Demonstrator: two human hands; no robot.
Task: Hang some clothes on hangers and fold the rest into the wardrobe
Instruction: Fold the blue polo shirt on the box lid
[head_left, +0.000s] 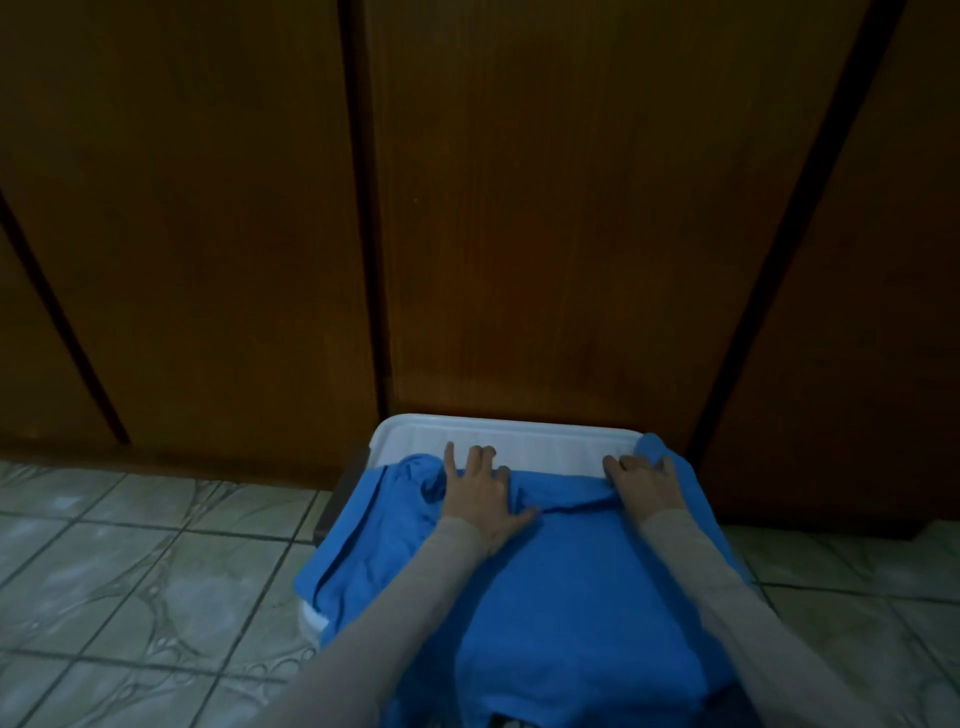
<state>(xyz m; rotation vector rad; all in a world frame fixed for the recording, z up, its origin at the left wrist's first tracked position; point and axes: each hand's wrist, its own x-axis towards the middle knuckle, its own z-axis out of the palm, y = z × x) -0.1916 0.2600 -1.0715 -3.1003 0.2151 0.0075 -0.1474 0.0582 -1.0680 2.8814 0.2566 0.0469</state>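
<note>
A blue garment (561, 587) lies spread over a white plastic lid (524, 441) of a box on the floor. My left hand (480, 493) lies flat on the garment's upper edge, fingers straight and spread, pressing the cloth down. My right hand (644, 483) rests on the upper right part of the garment, fingers extended along a fold near a bunched sleeve (660, 452). Another sleeve hangs over the lid's left side (358, 545). Both arms wear pale long sleeves.
Closed dark brown wooden wardrobe doors (519, 234) rise directly behind the box. Light marbled floor tiles (130, 571) lie to the left and right (857, 587). The room is dim.
</note>
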